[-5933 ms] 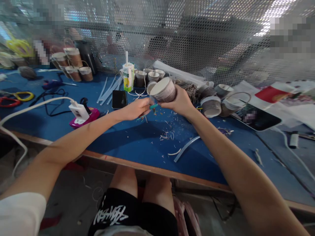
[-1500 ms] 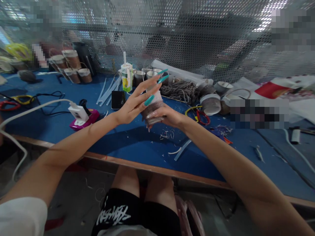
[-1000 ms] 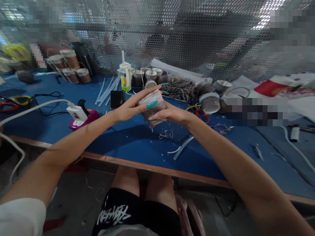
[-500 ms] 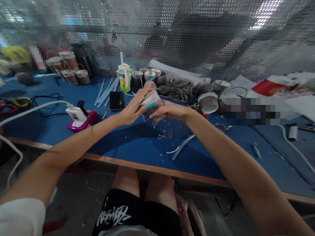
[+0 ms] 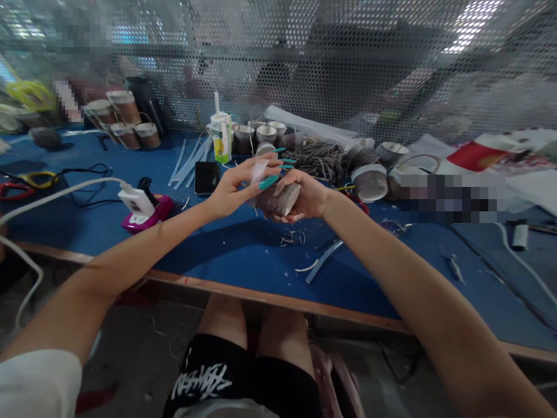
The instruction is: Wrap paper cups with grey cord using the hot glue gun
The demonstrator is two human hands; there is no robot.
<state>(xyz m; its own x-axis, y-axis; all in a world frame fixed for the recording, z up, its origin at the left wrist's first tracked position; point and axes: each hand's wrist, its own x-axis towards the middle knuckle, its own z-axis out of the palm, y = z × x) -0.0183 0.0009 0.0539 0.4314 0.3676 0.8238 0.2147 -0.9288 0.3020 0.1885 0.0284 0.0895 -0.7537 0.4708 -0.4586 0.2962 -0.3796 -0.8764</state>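
My right hand (image 5: 308,194) is wrapped around a small paper cup (image 5: 278,200) with a grey-brown patterned wall, held tilted on its side above the blue table (image 5: 226,255). My left hand (image 5: 237,186) rests against the cup's rim, its long teal-nailed fingers stretched out. Its thumb and a finger pinch a pale strip (image 5: 259,171) at the rim. Paper scraps (image 5: 296,239) lie on the table just below the cup.
Behind my hands lie a black phone (image 5: 206,177), a juice carton (image 5: 221,136), several finished cups (image 5: 265,134), a heap of grey cord (image 5: 324,158) and red-handled pliers (image 5: 357,200). A pink glue gun stand with a white plug (image 5: 141,206) is on the left. Perforated mesh (image 5: 304,69) closes the back.
The cup has been tipped further onto its side in my right hand. My left fingers have spread out along its rim. Earlier the left hand lifted open, then came back to the cup.
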